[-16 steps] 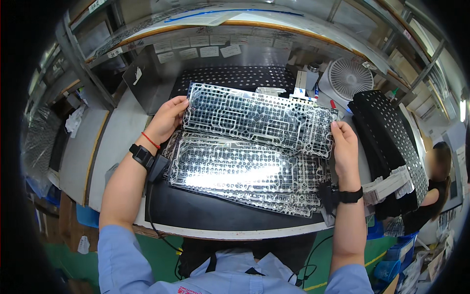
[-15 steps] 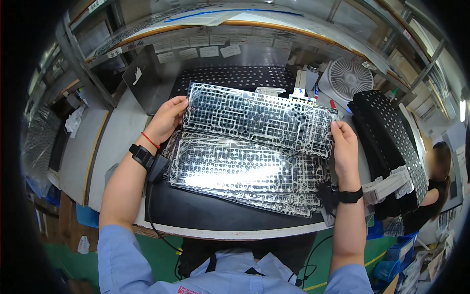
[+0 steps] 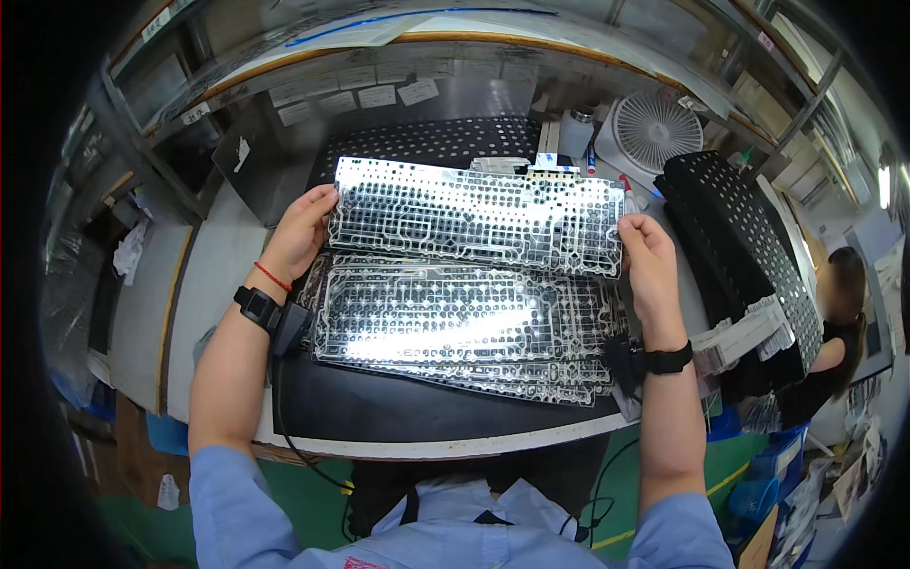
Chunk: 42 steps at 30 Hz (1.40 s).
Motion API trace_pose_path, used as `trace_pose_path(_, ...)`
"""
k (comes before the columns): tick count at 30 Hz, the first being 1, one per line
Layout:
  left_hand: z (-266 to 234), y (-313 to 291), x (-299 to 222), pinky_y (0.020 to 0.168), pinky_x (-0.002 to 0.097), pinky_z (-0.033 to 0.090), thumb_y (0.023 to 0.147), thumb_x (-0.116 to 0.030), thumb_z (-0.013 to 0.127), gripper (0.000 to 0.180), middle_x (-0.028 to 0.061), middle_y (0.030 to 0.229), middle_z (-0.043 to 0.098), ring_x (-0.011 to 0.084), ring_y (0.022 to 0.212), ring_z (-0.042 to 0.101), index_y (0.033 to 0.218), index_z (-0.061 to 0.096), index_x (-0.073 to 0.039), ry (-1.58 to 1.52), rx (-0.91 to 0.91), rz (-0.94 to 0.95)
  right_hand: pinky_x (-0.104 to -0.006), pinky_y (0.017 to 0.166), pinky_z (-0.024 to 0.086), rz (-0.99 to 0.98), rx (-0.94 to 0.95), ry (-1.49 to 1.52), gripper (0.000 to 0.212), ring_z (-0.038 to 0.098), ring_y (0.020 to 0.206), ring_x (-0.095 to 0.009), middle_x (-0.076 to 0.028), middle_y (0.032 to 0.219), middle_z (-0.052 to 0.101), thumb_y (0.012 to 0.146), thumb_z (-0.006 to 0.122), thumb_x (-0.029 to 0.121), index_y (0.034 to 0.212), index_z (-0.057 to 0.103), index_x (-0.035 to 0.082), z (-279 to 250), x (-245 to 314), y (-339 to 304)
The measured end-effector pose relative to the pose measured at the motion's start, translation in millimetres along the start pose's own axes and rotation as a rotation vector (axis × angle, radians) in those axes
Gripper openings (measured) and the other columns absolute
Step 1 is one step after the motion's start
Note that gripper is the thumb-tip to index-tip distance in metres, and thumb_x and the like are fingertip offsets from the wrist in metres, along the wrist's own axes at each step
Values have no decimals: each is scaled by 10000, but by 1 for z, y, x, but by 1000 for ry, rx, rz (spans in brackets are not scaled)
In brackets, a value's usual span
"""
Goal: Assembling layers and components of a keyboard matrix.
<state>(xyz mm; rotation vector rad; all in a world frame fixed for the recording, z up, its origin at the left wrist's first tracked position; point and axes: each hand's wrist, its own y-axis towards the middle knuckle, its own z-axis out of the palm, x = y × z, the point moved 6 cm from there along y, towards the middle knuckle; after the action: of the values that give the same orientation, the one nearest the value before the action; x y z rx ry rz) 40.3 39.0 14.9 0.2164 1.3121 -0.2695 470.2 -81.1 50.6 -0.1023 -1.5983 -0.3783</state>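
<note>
Between my two hands is a clear keyboard membrane sheet (image 3: 474,220) covered in dark dots and pale circuit lines, with a short tail on its far edge. My left hand (image 3: 301,228) pinches its left edge, thumb on top. At the opposite end, my right hand (image 3: 652,258) grips the right edge the same way. Below it lies a loose stack of similar membrane sheets (image 3: 427,322), their edges fanned out unevenly and bright glare across the top one. A black mat (image 3: 379,403) supports the stack.
Black dotted sheets (image 3: 749,256) are piled at the right beside a bundle of white strips (image 3: 744,334). A white fan (image 3: 656,133), a bottle (image 3: 575,131) and markers stand at the back. A shelf (image 3: 398,45) spans overhead. Another person (image 3: 839,322) is at far right.
The held membrane sheet has turned slightly more level, and glare now spreads over its upper left. Both hands keep their hold. The whole view has shifted a little.
</note>
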Motion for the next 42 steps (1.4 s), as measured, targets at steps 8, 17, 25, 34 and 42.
trace_pose_path(8, -3, 2, 2, 858, 239, 475, 988, -185, 497, 240, 12, 1043, 648, 83, 931, 601, 1157, 573, -32, -29, 4, 6, -173, 517, 333, -4, -26, 51, 152, 435, 559, -3, 59, 700, 562, 972, 551, 184, 946, 596, 41, 2, 3, -1)
trace_pose_path(17, -9, 1, -7, 846, 274, 443, 978, -157, 501, 178, -31, 1113, 626, 82, 955, 572, 1124, 591, -109, -104, -20, 171, -165, 508, 354, -57, -49, 85, 177, 476, 568, -16, 54, 686, 561, 970, 563, 219, 963, 585, 43, -2, 13, -4)
trace_pose_path(25, -19, 3, 0, 905, 285, 492, 946, -54, 533, 202, 39, 1185, 599, 124, 1089, 562, 1132, 611, -33, -54, -90, 68, -171, 564, 404, -33, 55, -6, 232, 529, 671, -24, -2, 828, 629, 933, 575, 95, 1152, 537, 27, 5, 11, -5)
trace_pose_path(34, 4, -2, -6, 772, 239, 441, 996, -183, 462, 294, -24, 1013, 619, 52, 870, 554, 1258, 522, -63, 0, -74, 88, -210, 760, 457, -68, 106, 75, 548, 577, 885, -72, -61, 1075, 539, 859, 466, -123, 1376, 371, 31, 9, 14, -7)
trace_pose_path(42, -7, -2, 2, 541, 191, 355, 999, -294, 495, 185, -67, 723, 489, 41, 593, 442, 955, 555, -125, 8, -62, 12, -223, 698, 479, -99, 113, 117, 539, 584, 862, -92, -55, 1055, 542, 874, 500, -66, 1383, 353, 32, 9, 18, -10)
